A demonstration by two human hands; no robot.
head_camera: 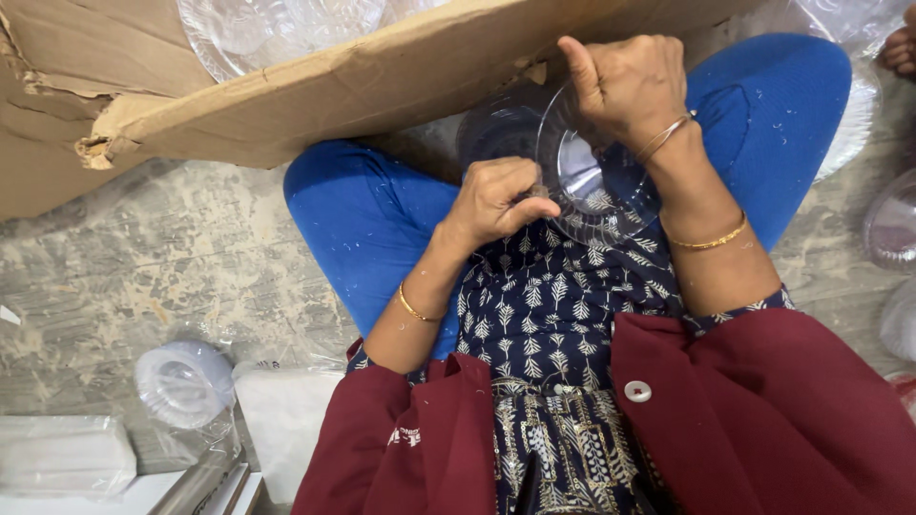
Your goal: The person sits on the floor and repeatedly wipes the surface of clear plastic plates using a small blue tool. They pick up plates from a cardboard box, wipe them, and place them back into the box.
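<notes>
Over rough concrete floor, hands gripping clear ribbed bowl.

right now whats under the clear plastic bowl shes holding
Under the clear bowl, her patterned dark-blue dress shows through. Its far edge is hidden by the cardboard flap.

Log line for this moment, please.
left hand: pinching clear plastic bowl rim | right hand: gripping bowl's top edge | cardboard box: ahead

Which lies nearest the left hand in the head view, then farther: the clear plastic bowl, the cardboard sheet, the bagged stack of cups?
From the left hand:
1. Clear plastic bowl, in its grip, over the lap.
2. Cardboard sheet, above, across the knees.
3. Bagged stack of cups, on the floor, lower left.
</notes>
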